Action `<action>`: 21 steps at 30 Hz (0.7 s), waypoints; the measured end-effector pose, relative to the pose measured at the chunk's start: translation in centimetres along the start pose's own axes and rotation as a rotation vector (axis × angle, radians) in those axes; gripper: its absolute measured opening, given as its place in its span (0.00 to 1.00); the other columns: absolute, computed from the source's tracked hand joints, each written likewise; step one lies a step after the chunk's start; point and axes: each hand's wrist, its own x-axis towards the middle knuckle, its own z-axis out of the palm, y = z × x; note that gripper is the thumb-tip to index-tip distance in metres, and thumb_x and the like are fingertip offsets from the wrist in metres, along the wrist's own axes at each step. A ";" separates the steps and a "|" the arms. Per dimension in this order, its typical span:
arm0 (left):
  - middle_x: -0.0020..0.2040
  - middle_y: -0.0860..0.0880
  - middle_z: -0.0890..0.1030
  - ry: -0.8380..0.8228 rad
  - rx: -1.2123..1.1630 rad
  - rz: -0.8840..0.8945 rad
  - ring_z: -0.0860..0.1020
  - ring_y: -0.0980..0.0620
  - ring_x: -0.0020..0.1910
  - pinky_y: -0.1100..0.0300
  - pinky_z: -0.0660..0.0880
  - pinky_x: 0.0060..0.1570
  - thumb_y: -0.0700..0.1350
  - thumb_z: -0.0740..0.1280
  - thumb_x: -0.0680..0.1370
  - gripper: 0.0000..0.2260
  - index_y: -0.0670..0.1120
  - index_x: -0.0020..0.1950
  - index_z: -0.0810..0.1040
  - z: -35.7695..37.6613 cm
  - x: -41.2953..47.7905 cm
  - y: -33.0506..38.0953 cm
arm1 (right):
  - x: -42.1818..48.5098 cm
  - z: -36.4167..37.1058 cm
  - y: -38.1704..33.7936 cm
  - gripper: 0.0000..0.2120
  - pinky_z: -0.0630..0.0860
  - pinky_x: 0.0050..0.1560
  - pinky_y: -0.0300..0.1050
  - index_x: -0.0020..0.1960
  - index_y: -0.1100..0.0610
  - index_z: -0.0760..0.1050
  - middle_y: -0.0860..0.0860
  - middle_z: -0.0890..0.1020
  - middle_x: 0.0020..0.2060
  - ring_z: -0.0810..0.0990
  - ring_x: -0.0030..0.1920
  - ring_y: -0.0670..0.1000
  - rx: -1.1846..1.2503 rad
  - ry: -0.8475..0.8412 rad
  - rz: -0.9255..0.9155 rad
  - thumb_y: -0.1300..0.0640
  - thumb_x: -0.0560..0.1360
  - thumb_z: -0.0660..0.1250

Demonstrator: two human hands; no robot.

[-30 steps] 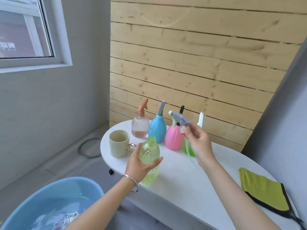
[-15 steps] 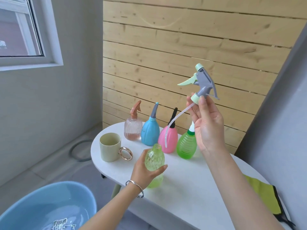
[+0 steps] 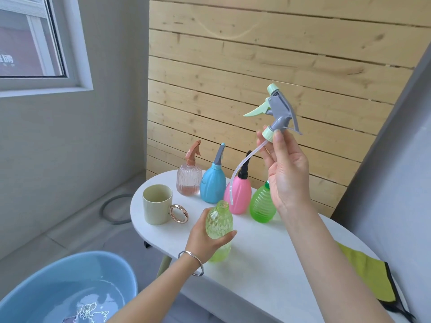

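1. While the left hand (image 3: 203, 241) wraps the bottle (image 3: 218, 220) at lower centre of the frame, fingers and thumb curled round its body, the bottle stands upright on the table (image 3: 268, 271) with its neck open.
2. The right hand (image 3: 289, 178), raised right of centre, pinches the spray head (image 3: 281, 113) by its pale green collar between thumb and fingertips. The head is held well above the bottle, trigger pointing left.
3. The tube (image 3: 238, 173) curves down and left from the collar. Its free end hangs in front of the pink bottle (image 3: 240, 197), just up and right of the open neck and not inside it.
4. Done so far, judging by how things lie: the head is unscrewed and the tube is fully out of the bottle.
5. How much liquid the bottle holds cannot be told through its ribbed wall.
6. What is left is probably a refill. Water sits in the basin (image 3: 46, 276) at lower left, and a mug (image 3: 157, 203) stands at the table's left end.
7. After that the tube would go back through the neck and the collar be screwed down. None of this has begun.
8. A cloth (image 3: 370, 276) lies at the table's right end.
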 end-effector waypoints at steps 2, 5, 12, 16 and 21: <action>0.50 0.58 0.80 -0.002 0.000 -0.001 0.78 0.58 0.52 0.60 0.75 0.53 0.65 0.74 0.60 0.30 0.56 0.57 0.71 0.0 0.0 0.0 | -0.2 -0.1 0.4 0.07 0.76 0.61 0.45 0.53 0.57 0.77 0.52 0.78 0.53 0.83 0.53 0.51 -0.005 0.016 0.013 0.61 0.79 0.61; 0.50 0.59 0.80 -0.002 0.002 -0.001 0.78 0.59 0.52 0.61 0.75 0.53 0.65 0.74 0.60 0.29 0.56 0.57 0.71 0.0 0.0 0.0 | -0.5 -0.2 0.9 0.07 0.75 0.62 0.46 0.53 0.57 0.77 0.51 0.78 0.52 0.82 0.54 0.52 0.012 0.031 0.019 0.61 0.79 0.61; 0.50 0.58 0.80 -0.004 0.005 -0.008 0.78 0.59 0.52 0.62 0.75 0.53 0.65 0.74 0.60 0.30 0.56 0.57 0.71 0.0 0.0 0.1 | -0.2 0.4 0.2 0.07 0.76 0.61 0.46 0.52 0.57 0.77 0.52 0.79 0.52 0.83 0.52 0.50 0.045 0.017 -0.020 0.62 0.79 0.61; 0.50 0.58 0.80 -0.001 0.009 -0.011 0.78 0.58 0.52 0.60 0.75 0.53 0.65 0.75 0.60 0.30 0.56 0.57 0.71 0.1 0.0 -0.1 | -0.4 0.6 0.5 0.07 0.76 0.60 0.45 0.52 0.57 0.77 0.51 0.79 0.50 0.83 0.52 0.50 0.039 0.030 -0.009 0.62 0.79 0.61; 0.50 0.58 0.80 -0.005 0.018 -0.011 0.78 0.59 0.52 0.67 0.74 0.50 0.63 0.76 0.62 0.28 0.57 0.56 0.71 0.0 0.0 0.1 | -0.5 0.7 0.4 0.07 0.76 0.61 0.46 0.50 0.56 0.78 0.51 0.79 0.51 0.83 0.52 0.51 0.085 0.036 -0.006 0.62 0.79 0.61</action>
